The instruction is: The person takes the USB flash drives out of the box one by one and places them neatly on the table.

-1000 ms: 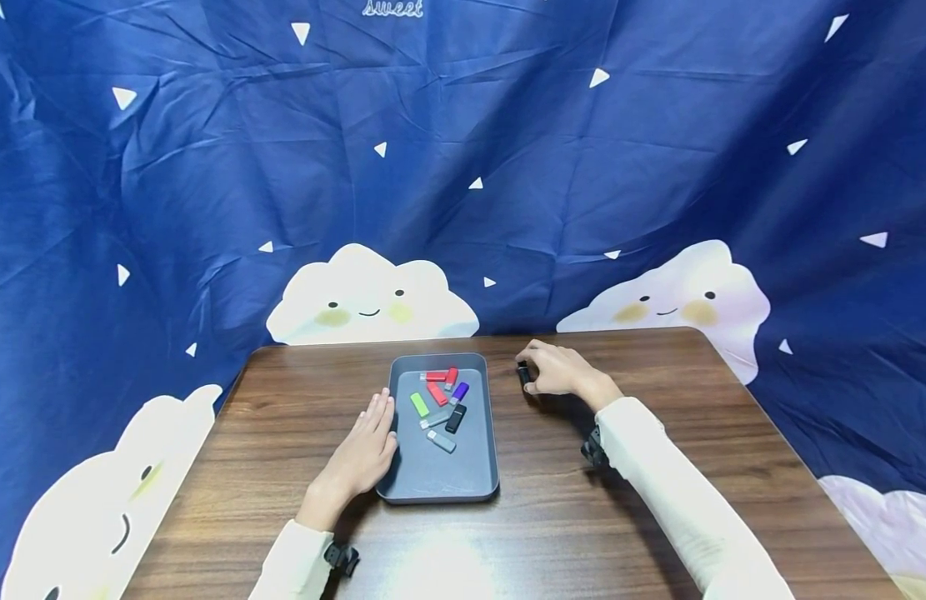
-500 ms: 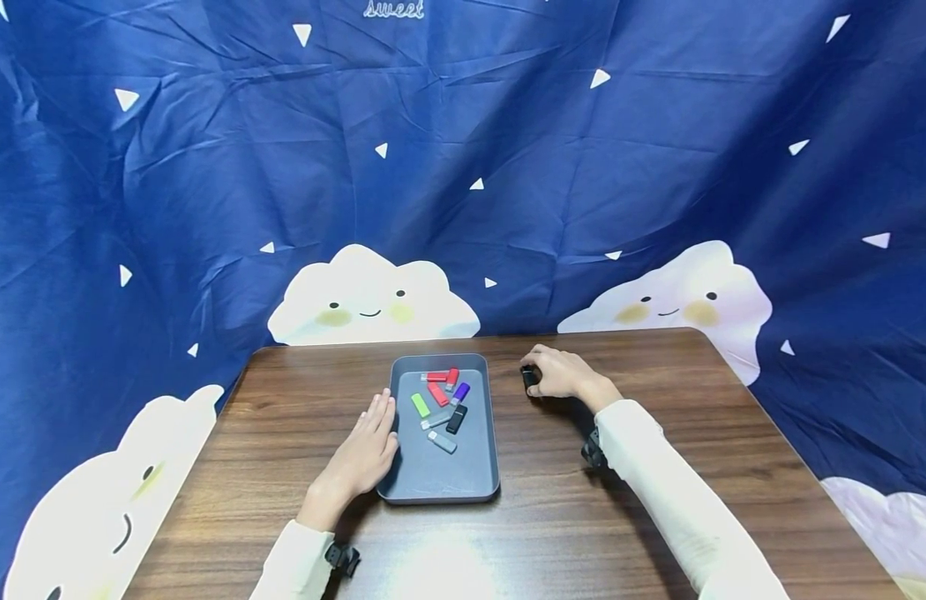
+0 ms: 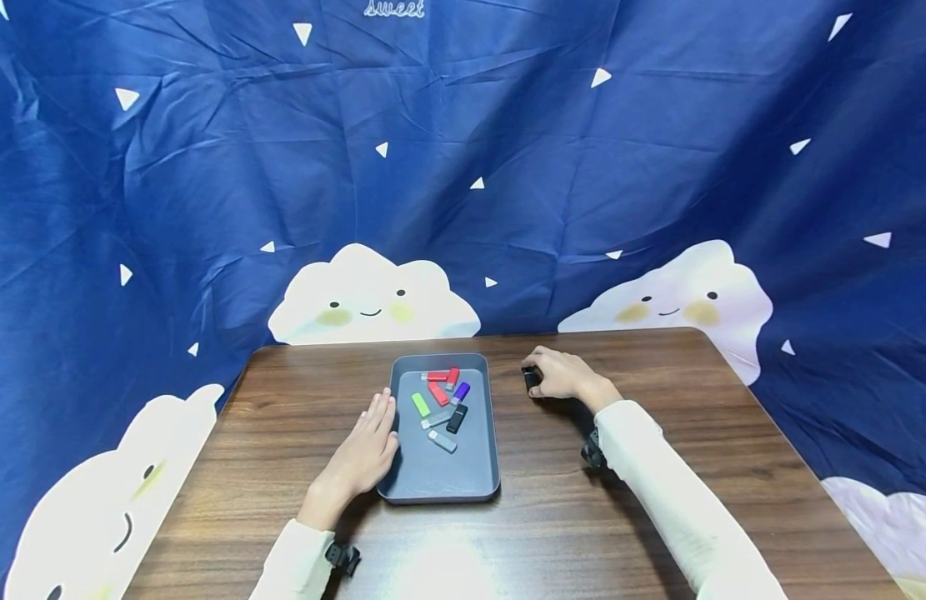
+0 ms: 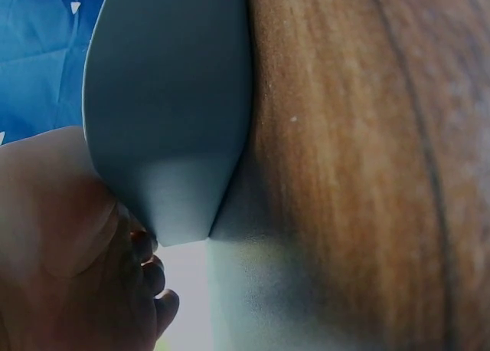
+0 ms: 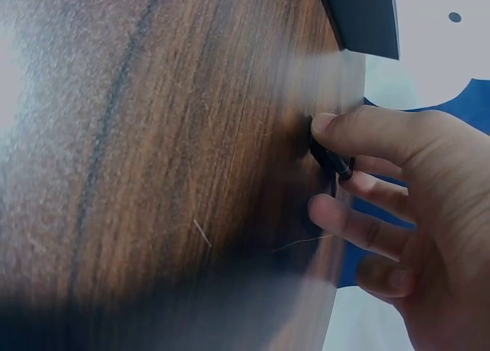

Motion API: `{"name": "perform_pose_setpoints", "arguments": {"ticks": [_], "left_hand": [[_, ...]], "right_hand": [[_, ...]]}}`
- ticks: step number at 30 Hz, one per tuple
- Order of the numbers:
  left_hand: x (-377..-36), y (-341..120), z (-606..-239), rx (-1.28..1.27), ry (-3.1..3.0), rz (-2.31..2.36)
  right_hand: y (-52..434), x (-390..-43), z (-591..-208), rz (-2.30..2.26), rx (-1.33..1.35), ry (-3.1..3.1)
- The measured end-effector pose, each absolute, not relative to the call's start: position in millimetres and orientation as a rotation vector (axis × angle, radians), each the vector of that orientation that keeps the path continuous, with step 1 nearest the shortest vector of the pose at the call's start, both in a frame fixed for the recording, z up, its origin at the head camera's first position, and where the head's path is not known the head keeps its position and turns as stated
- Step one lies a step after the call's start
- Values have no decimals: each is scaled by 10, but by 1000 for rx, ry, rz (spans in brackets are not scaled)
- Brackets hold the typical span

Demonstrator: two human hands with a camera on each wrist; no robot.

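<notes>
My right hand (image 3: 562, 374) pinches a black USB stick (image 3: 531, 379) between thumb and fingertips, right of the tray and close to the tabletop. In the right wrist view the stick (image 5: 329, 159) shows as a dark slim body, partly hidden by the thumb; the other fingers curl loosely below. My left hand (image 3: 363, 446) rests with straight fingers along the left side of the grey tray (image 3: 438, 487). Inside the tray lie several USB sticks: three red ones, a green one (image 3: 421, 406), a purple one (image 3: 460, 392), a black one (image 3: 457, 419) and grey ones, including one lower down (image 3: 442, 442).
The wooden table (image 3: 598, 533) runs beneath both hands and ends at a back edge just beyond the tray. Behind it hangs a blue curtain (image 3: 432, 192) with white clouds. Each wrist wears a small black camera, such as the right one (image 3: 593, 450).
My right hand has shifted slightly right and toward me with the black USB stick, mostly in the first half second. The left hand and the tray have stayed in place.
</notes>
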State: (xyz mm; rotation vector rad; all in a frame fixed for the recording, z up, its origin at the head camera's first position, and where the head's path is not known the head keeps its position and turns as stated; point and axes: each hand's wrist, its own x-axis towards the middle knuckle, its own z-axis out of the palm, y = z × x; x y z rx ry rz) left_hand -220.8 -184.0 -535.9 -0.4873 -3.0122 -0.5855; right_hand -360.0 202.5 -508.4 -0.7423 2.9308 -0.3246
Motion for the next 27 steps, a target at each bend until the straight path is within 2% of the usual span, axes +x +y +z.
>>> {"name": "perform_pose_setpoints", "arguments": {"ticks": [19, 27], "left_hand": [[-2198, -1843, -5365, -495, -3020, -586], [-2258, -1895, -5516, -520, -2953, -593]], "right_hand": [[2045, -3587, -5105, -359, -714, 2887], [2064, -3600, -5111, -387, -734, 2893]]}}
